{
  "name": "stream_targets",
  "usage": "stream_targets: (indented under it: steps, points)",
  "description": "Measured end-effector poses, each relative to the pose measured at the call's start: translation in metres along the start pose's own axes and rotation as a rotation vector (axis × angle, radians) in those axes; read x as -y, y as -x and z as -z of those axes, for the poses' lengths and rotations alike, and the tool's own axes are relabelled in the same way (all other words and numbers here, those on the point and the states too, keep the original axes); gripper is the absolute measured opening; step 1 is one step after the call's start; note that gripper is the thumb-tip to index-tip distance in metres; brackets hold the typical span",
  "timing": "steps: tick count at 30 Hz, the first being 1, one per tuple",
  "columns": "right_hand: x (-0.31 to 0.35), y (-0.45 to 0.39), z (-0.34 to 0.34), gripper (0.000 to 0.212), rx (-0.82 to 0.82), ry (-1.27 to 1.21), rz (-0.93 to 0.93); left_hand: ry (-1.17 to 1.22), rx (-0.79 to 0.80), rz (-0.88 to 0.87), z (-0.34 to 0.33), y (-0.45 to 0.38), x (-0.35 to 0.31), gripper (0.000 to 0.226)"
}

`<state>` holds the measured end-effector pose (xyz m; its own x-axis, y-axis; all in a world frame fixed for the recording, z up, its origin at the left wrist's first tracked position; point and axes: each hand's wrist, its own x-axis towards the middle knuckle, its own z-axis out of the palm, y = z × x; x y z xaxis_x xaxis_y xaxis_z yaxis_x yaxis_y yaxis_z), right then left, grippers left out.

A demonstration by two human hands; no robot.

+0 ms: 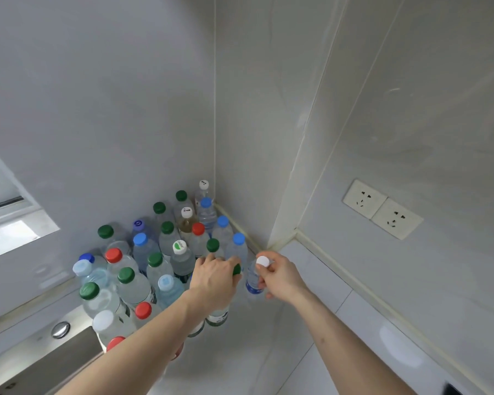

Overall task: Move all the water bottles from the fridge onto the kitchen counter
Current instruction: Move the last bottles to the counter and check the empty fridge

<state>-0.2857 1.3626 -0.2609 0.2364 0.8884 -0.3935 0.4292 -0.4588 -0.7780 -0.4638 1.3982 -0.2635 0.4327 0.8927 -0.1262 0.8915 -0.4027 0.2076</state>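
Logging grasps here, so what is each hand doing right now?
Left hand: fingers curled round the green-capped bottle.
Right hand: fingers pinching the white-capped bottle at its neck.

This is a home kitchen. A pale counter runs into a corner of smooth grey wall panels, with a steel sink and its round drain knob set in at the left. Two wall sockets sit above the counter, and capped drink bottles crowd the corner.
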Motion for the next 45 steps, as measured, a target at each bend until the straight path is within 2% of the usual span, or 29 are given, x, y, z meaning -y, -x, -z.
stream_targets:
  steps: [11,16,21,25,29,34,39,45]
  points:
    - [0.010,-0.014,-0.011,0.024,0.020,-0.042,-0.007,0.005,0.017,0.025,0.001,0.006,0.001,0.039]
    - [0.010,-0.011,-0.009,0.036,0.012,-0.081,-0.036,0.009,0.035,0.032,0.004,0.009,-0.002,0.047]
    - [0.010,-0.006,0.000,0.051,0.018,-0.019,-0.052,0.026,0.033,0.020,0.008,0.015,-0.002,0.049]
    - [0.010,0.009,0.005,0.056,-0.017,0.018,-0.023,0.067,0.001,0.007,0.014,0.022,-0.001,0.049]
    - [0.013,0.046,0.012,0.050,-0.073,0.034,0.056,0.135,-0.074,-0.015,0.024,0.045,0.002,0.045]
    - [0.006,0.109,0.022,0.050,-0.138,-0.074,0.128,0.279,-0.165,-0.088,0.038,0.090,0.009,0.043]
    - [-0.017,0.186,0.029,0.048,-0.205,-0.036,0.146,0.349,-0.164,-0.147,0.046,0.141,-0.001,0.042]
    - [-0.044,0.251,0.040,0.043,-0.297,-0.057,0.106,0.401,-0.122,-0.275,0.047,0.166,-0.026,0.038]
